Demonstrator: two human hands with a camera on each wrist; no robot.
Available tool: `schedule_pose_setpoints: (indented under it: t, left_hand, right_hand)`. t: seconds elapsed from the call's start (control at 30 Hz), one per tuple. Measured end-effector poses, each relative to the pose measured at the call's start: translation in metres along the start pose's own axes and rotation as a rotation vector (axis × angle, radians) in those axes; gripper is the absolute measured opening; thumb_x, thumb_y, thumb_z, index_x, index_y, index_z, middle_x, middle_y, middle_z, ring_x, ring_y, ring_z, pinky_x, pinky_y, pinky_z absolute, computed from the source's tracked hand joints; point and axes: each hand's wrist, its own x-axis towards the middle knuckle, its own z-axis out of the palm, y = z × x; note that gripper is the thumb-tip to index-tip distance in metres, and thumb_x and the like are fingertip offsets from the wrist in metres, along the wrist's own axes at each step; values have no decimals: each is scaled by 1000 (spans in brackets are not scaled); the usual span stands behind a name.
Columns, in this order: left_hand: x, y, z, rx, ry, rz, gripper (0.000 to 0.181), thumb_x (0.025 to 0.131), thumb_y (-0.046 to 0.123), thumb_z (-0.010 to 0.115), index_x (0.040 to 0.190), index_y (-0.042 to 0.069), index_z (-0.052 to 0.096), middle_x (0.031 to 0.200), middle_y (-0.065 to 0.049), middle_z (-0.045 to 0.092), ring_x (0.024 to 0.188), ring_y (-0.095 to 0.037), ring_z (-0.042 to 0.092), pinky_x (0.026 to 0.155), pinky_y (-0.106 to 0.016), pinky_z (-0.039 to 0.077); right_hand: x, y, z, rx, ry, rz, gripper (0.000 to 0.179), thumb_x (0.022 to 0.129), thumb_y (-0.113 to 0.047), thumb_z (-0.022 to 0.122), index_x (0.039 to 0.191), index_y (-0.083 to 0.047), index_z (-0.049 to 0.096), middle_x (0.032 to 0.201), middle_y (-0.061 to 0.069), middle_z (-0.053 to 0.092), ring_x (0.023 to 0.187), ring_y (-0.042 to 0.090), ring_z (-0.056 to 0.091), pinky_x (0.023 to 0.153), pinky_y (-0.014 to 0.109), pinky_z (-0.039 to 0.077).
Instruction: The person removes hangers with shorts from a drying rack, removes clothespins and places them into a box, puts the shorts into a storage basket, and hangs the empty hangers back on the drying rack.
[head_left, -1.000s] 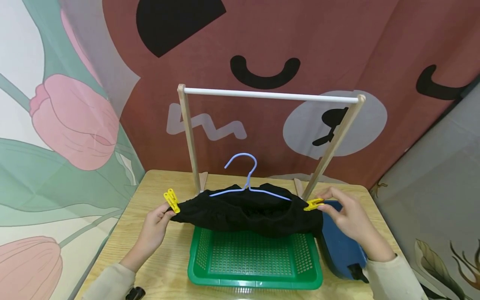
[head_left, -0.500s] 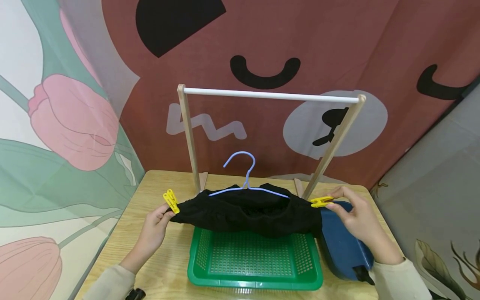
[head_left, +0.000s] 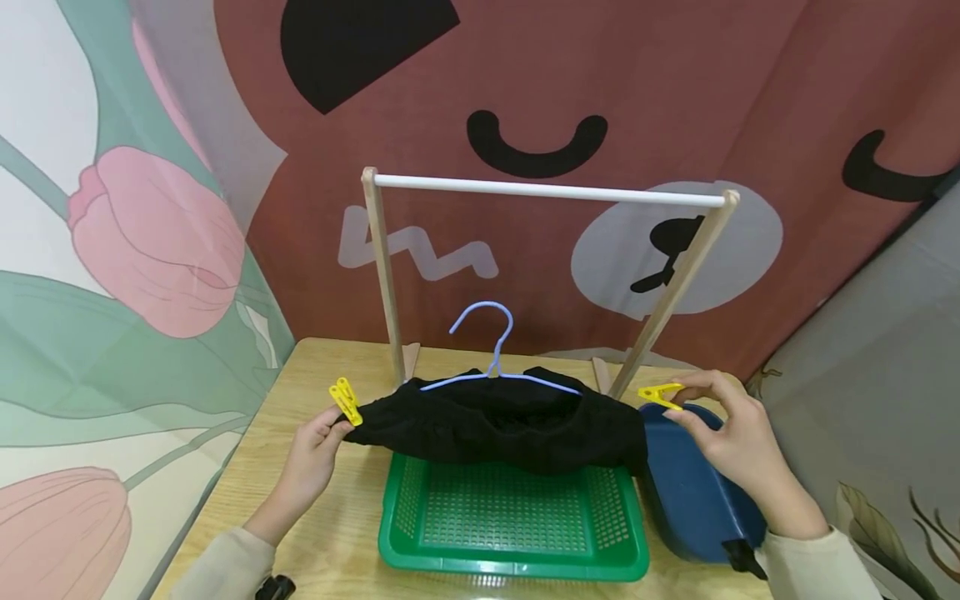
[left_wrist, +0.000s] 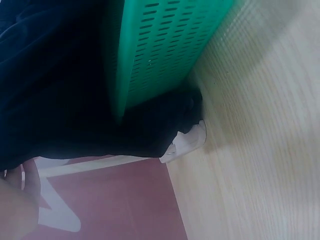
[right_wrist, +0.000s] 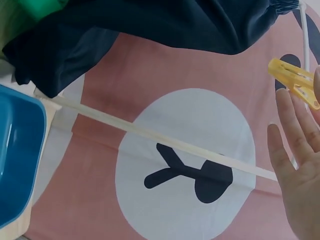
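A black garment (head_left: 517,446) spreads over a blue hanger (head_left: 501,348), whose hook stands up above the cloth. My left hand (head_left: 309,457) pinches the garment's left end, where a yellow clothespin (head_left: 346,401) is clipped. In the left wrist view only part of that hand (left_wrist: 20,202) shows, at the lower left below the dark cloth. My right hand (head_left: 738,429) squeezes a second yellow clothespin (head_left: 660,395) between thumb and fingers, apart from the garment's right end. The right wrist view has this clothespin (right_wrist: 290,77) at its right edge, away from the cloth.
A green perforated basket (head_left: 513,562) sits on the wooden table (head_left: 322,367), partly under the garment. Right of it is a blue container (head_left: 697,492). Behind stands a wooden rack with a white bar (head_left: 547,191). A dark object (head_left: 274,587) lies at the front left.
My right hand has moved to the right with its clothespin, which has come off the garment's right end. My left hand keeps its hold on the left end.
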Motion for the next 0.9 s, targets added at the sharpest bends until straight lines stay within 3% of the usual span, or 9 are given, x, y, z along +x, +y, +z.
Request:
schedule_pose_setpoints:
  t: [0.13, 0.23, 0.3, 0.43, 0.63, 0.9]
  left_hand:
    - [0, 0, 0, -2, 13, -16, 13, 99, -2, 52, 99, -7, 64, 101, -16, 66, 96, 2, 54, 79, -11, 44]
    - [0, 0, -1, 6, 23, -34, 14, 99, -2, 52, 102, -8, 65, 108, -20, 66, 102, 5, 53, 80, -9, 43]
    - [0, 0, -2, 7, 24, -46, 16, 100, -1, 52, 103, -8, 65, 112, -23, 66, 105, 7, 52, 81, -8, 42]
    - [-1, 0, -3, -5, 15, -54, 18, 100, -1, 51, 106, -9, 65, 117, -25, 64, 108, 8, 51, 83, -7, 42]
    - [-1, 1, -4, -9, 15, -59, 20, 101, 0, 50, 110, -11, 64, 120, -27, 63, 109, 9, 50, 85, -6, 41]
    - [0, 0, -2, 8, 19, -84, 22, 101, 3, 51, 111, -10, 65, 121, -26, 63, 109, 8, 51, 83, -6, 41]
  right_hand:
    - [-1, 3, -3, -11, 1, -18, 42, 88, -28, 74, 114, 4, 65, 92, 8, 64, 90, -1, 58, 92, 9, 36]
    - [-2, 6, -5, -38, -15, -10, 40, 85, -19, 78, 116, 2, 65, 97, 8, 64, 89, -1, 58, 88, 8, 38]
    - [-3, 8, -8, -58, -27, 5, 44, 77, -3, 83, 117, 1, 66, 100, 8, 65, 89, -2, 59, 84, 8, 40]
    - [-6, 11, -12, -106, -44, 42, 55, 67, 9, 85, 117, -2, 67, 101, 5, 67, 89, -5, 59, 74, 10, 44]
    - [-14, 15, -16, -145, -77, 110, 57, 69, 8, 85, 120, -9, 67, 96, 3, 68, 87, -6, 58, 59, 14, 42]
    - [-19, 30, -21, -222, -143, 97, 57, 68, 5, 86, 119, -9, 66, 87, 1, 67, 76, 8, 60, 53, 18, 35]
